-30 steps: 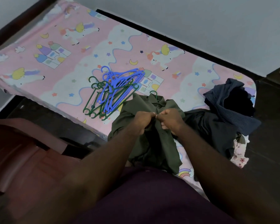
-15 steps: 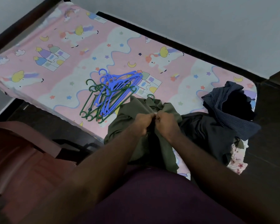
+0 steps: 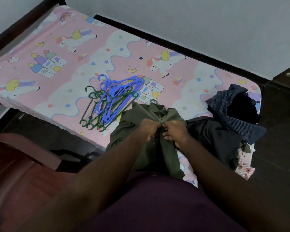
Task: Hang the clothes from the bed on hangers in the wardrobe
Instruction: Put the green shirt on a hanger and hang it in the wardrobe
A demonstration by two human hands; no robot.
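Note:
An olive green shirt point(image 3: 170, 114) lies at the near edge of the bed point(image 3: 74, 52), with a green hanger hook point(image 3: 155, 102) poking out of its collar. My left hand point(image 3: 148, 129) and my right hand point(image 3: 176, 129) pinch the shirt's front placket together just below the collar. A heap of blue and green hangers point(image 3: 110, 99) lies on the sheet to the left of the shirt. A black garment point(image 3: 214, 136) and a dark striped garment point(image 3: 233, 111) are piled to the right.
The bed has a pink unicorn sheet and a dark wooden frame point(image 3: 182, 47) against a grey wall. A reddish-brown plastic chair point(image 3: 23, 164) stands at the lower left. Dark floor point(image 3: 278, 156) runs along the right. A floral cloth point(image 3: 244, 169) hangs off the bed's corner.
Both hands stayed together on the shirt's front and shifted slightly along the placket. The view moved a little; the hangers and other clothes have not moved.

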